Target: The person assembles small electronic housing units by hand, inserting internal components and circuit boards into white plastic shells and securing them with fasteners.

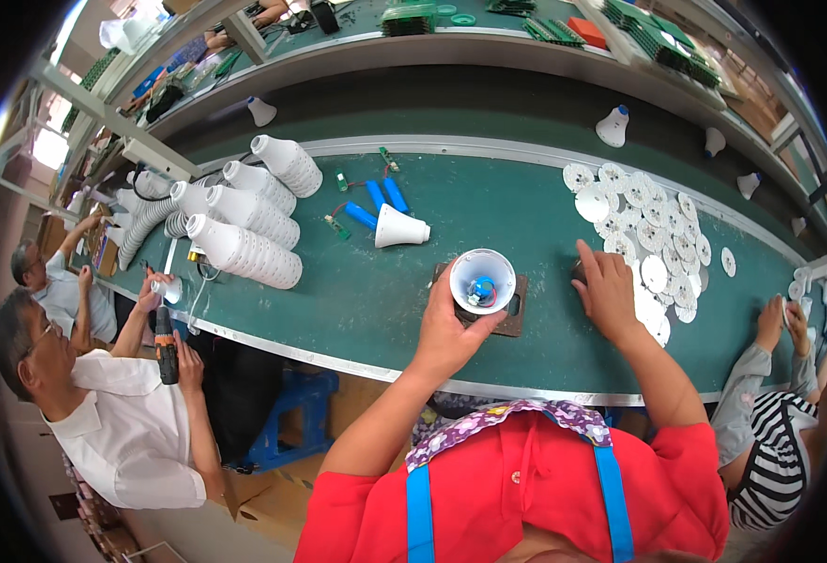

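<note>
My left hand (453, 326) is wrapped round a white cone-shaped lamp housing (485, 258), its wide mouth facing up. Inside the housing sit a blue battery (480, 290) and some thin wires. Beneath it lies a brown block with a slot (517, 314). To the right, my right hand (606, 293) rests low over the table with thumb and forefinger curled about something small and dark that I cannot make out. Close by are many loose white round circuit boards (655, 274). Left of the held housing, another white housing (401, 227) lies on its side beside blue batteries (361, 215) wired to small green boards.
Stacks of nested white housings (245, 251) lie at the left of the green table (357, 310). A raised shelf (367, 58) runs along the back. At the left, a co-worker holds a power drill (165, 347); another person works at the far right.
</note>
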The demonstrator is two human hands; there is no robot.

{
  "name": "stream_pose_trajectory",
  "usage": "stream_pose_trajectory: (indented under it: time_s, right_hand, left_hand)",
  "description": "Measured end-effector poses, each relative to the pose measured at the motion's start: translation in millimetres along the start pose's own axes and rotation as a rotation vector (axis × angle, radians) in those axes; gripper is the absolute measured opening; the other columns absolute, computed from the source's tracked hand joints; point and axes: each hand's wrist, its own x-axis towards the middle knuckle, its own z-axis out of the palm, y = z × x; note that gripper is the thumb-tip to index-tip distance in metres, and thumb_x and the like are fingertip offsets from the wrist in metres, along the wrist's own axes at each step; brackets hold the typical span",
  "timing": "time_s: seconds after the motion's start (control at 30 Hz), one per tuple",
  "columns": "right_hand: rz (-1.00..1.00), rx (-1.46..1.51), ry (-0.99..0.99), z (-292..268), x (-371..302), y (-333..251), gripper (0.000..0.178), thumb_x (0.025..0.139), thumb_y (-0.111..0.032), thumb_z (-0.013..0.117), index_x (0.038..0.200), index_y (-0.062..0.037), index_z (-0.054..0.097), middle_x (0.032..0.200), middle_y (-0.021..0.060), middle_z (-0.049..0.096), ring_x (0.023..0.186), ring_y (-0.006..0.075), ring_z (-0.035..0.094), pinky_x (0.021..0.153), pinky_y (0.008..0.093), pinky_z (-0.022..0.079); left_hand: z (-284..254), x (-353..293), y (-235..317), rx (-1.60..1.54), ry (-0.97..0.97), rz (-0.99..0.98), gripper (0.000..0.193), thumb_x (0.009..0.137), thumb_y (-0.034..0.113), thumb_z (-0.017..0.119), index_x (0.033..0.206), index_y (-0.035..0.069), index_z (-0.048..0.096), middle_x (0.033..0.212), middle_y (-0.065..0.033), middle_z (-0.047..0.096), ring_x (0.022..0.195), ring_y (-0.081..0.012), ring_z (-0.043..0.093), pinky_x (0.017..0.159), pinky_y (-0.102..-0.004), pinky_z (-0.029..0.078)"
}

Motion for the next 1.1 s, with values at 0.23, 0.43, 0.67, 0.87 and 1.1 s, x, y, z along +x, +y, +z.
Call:
stream_pose_trajectory:
  time_s: [0.23,0.43,0.67,0.87,1.1]
  right_hand:
    - [-0.195,0.586,0.102,-90,67,-75,0.061,0.061,-0.008,0.073,0.117,-0.0088,0.049,0.091,0.0099,0.055,0.084,0.0280,0.050,0.071,0.0360,0.042]
    - [-0.440,0.527,0.099,-108,89,-103,0.053,0.058,-0.011,0.074,0.108,-0.0099,0.057,0.091,0.0069,0.057,0.085,0.0248,0.051,0.070,0.0352,0.043]
    - [-0.484,0.313,-0.055,-120,102,-116,0.049,0.060,-0.018,0.072,0.107,-0.0140,0.057,0.090,0.0040,0.056,0.086,0.0223,0.051,0.066,0.0342,0.040]
    - [-0.474,0.167,-0.205,-103,102,-116,0.048,0.062,-0.016,0.071,0.107,-0.0118,0.058,0.090,0.0045,0.056,0.087,0.0221,0.050,0.068,0.0353,0.040]
    - [-0.483,0.251,-0.123,-107,105,-120,0.046,0.063,-0.017,0.070,0.107,-0.0112,0.058,0.088,0.0047,0.056,0.086,0.0220,0.051,0.067,0.0344,0.040]
  left_hand:
    - [-11,-2,-13,0.207,0.074,0.101,0.050,0.070,0.011,0.071,0.114,0.003,0.048,0.106,-0.0112,0.057,0.098,-0.0206,0.055,0.084,-0.0313,0.043]
    - [-6,0,-11,0.155,0.119,0.202,0.049,0.066,0.014,0.071,0.109,0.006,0.050,0.105,-0.0127,0.056,0.097,-0.0318,0.052,0.082,-0.0401,0.040]
    - [-12,0,-13,0.237,0.116,0.240,0.045,0.068,0.011,0.070,0.108,0.005,0.051,0.103,-0.0136,0.055,0.096,-0.0309,0.052,0.083,-0.0382,0.042]
    - [-9,4,-18,0.224,0.085,0.244,0.044,0.067,0.009,0.069,0.106,0.005,0.051,0.101,-0.0124,0.056,0.094,-0.0307,0.052,0.081,-0.0380,0.042]
    - [-11,2,-19,0.191,0.104,0.272,0.052,0.063,0.008,0.068,0.111,0.007,0.049,0.102,-0.0120,0.056,0.098,-0.0319,0.051,0.084,-0.0413,0.038]
